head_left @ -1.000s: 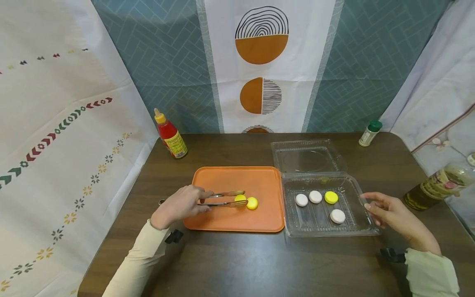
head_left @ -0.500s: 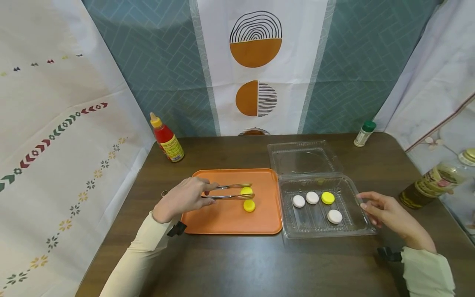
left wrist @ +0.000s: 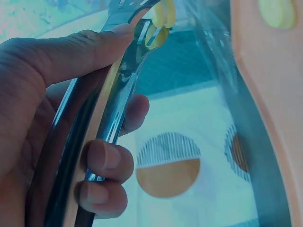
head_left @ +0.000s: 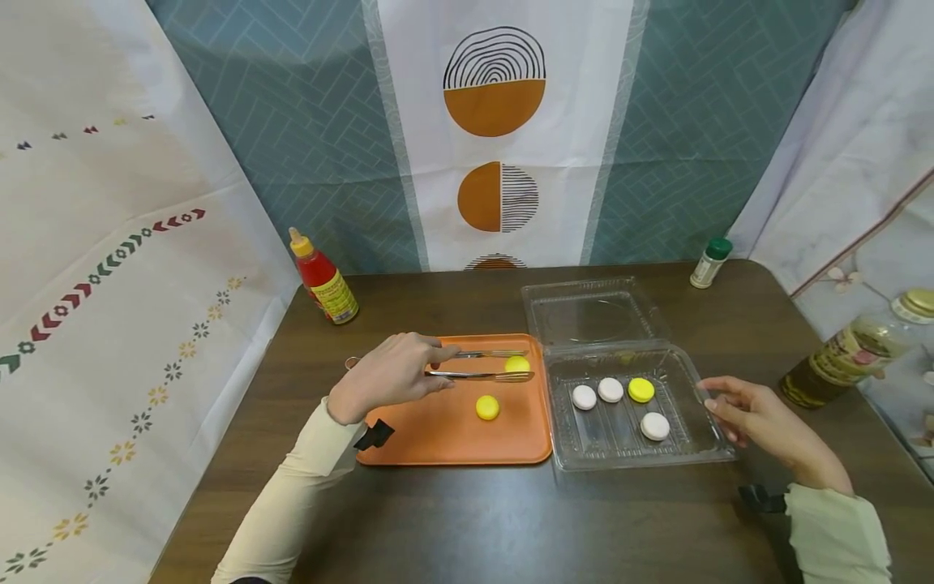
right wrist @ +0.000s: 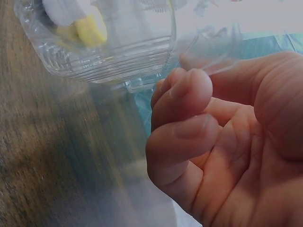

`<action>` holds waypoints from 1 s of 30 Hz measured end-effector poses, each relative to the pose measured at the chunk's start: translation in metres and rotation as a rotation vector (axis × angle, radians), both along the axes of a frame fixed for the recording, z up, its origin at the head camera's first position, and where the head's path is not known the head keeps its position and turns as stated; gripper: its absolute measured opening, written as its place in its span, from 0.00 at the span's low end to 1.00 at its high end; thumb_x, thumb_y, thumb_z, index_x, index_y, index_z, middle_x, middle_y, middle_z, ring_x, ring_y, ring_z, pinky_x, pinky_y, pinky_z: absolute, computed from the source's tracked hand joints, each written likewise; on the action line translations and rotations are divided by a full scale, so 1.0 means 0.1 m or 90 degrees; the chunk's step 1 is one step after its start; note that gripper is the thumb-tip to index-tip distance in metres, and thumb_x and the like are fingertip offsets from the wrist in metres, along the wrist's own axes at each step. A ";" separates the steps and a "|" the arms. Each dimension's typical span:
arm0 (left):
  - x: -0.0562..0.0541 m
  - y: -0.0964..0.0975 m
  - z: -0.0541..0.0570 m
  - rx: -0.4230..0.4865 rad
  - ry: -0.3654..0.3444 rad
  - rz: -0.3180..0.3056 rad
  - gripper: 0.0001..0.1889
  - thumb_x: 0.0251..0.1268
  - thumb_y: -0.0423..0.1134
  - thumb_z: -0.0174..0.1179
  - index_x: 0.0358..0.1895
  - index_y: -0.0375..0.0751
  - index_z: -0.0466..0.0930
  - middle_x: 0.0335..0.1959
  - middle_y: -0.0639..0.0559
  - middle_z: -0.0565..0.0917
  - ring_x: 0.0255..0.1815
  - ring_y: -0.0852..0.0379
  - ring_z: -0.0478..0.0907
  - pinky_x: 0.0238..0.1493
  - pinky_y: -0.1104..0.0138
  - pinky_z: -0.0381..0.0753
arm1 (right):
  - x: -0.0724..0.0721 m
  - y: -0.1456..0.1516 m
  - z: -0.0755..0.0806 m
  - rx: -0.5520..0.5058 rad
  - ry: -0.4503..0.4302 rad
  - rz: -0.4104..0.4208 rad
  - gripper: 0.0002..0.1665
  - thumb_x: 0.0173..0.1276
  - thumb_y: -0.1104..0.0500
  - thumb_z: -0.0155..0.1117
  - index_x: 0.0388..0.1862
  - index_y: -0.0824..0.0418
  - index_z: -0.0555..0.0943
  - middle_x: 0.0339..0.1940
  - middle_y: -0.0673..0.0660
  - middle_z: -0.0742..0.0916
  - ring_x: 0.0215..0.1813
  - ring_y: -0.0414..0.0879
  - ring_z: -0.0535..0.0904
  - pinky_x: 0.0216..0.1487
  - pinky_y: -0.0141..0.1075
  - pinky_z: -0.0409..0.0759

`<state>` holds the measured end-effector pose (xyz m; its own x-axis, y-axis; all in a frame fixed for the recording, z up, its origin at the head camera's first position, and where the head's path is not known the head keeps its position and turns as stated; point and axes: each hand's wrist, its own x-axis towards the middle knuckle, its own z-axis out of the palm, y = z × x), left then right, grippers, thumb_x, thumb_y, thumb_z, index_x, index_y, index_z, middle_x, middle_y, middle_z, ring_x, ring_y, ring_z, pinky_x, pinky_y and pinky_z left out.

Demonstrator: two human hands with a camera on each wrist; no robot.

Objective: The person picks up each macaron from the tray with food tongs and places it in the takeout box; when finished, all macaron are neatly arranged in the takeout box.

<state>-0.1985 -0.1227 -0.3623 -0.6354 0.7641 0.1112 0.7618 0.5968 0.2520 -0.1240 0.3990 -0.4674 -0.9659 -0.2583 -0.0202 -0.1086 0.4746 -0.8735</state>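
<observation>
My left hand point(head_left: 394, 369) grips metal tongs point(left wrist: 102, 101) above the orange tray point(head_left: 430, 434). Between the tong tips sits a yellow macaron point(head_left: 517, 364), which the left wrist view shows clasped and raised. A second yellow macaron point(head_left: 487, 408) lies on the tray. To the tray's right stands an opened clear plastic container point(head_left: 649, 463), holding three white macarons point(head_left: 655, 427) and a yellow macaron point(head_left: 641, 390). My right hand point(head_left: 766, 422) pinches the container's right rim; the right wrist view shows its other fingers curled.
Behind the container's base its clear lid point(head_left: 584, 316) lies folded back. A red sauce bottle point(head_left: 324, 280) stands at the back left and a green-capped shaker point(head_left: 710, 264) at the back right. An oil bottle point(head_left: 839, 357) is beyond my right hand.
My left hand and the tongs have moved right across the tray, carrying one yellow macaron away from the other. The right hand has stayed at the container's rim.
</observation>
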 end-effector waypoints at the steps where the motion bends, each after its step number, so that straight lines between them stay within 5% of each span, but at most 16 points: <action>1: -0.01 0.04 0.02 -0.001 0.001 -0.006 0.24 0.60 0.42 0.74 0.59 0.38 0.85 0.30 0.56 0.81 0.20 0.66 0.70 0.22 0.72 0.70 | 0.00 0.00 0.00 0.000 0.000 -0.001 0.20 0.80 0.68 0.52 0.64 0.79 0.67 0.18 0.57 0.75 0.18 0.45 0.71 0.18 0.38 0.72; 13: -0.12 0.57 0.11 -0.031 0.017 -0.092 0.22 0.64 0.44 0.71 0.60 0.40 0.84 0.27 0.55 0.76 0.24 0.62 0.76 0.24 0.72 0.71 | 0.01 -0.02 0.04 0.004 0.007 0.000 0.20 0.79 0.67 0.53 0.63 0.80 0.68 0.18 0.54 0.75 0.18 0.45 0.71 0.18 0.38 0.73; 21: -0.14 0.85 0.07 -0.038 -0.016 -0.122 0.18 0.64 0.43 0.71 0.54 0.41 0.85 0.27 0.55 0.77 0.24 0.61 0.72 0.24 0.71 0.68 | 0.00 -0.03 0.04 0.006 -0.020 -0.002 0.21 0.80 0.65 0.52 0.64 0.79 0.67 0.19 0.55 0.75 0.18 0.45 0.72 0.19 0.38 0.73; 30: -0.13 1.11 0.01 -0.050 -0.023 -0.148 0.25 0.65 0.43 0.71 0.63 0.39 0.82 0.33 0.52 0.85 0.24 0.62 0.73 0.23 0.71 0.68 | 0.01 -0.01 0.04 0.011 0.002 -0.001 0.20 0.80 0.67 0.52 0.63 0.79 0.68 0.19 0.55 0.75 0.18 0.46 0.71 0.18 0.38 0.73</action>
